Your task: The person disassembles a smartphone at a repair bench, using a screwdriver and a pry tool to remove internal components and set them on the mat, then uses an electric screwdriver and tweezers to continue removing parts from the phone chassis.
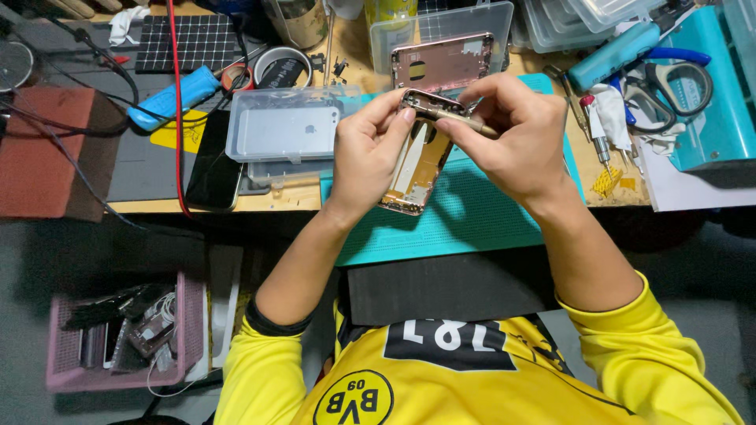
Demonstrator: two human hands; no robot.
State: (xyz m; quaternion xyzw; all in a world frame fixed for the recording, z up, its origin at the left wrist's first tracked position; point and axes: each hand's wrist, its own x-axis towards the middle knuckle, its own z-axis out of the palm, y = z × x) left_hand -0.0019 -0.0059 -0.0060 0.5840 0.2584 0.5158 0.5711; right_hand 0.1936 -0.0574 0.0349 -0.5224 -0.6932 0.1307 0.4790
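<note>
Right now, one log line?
left hand: holds phone shell | right hand: screwdriver tip at shell's top | under: teal mat

A phone repair workshop: a cluttered surface (260, 201) carries a teal work mat (472, 220) under the hands, clear parts boxes (287, 126) and screwdrivers (594, 130) beside them, and bare phone shells (442, 61) beyond.

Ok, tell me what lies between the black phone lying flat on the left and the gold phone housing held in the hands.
In the head view, a clear plastic box holding a silver phone back lies between the black phone and the gold housing.
</note>
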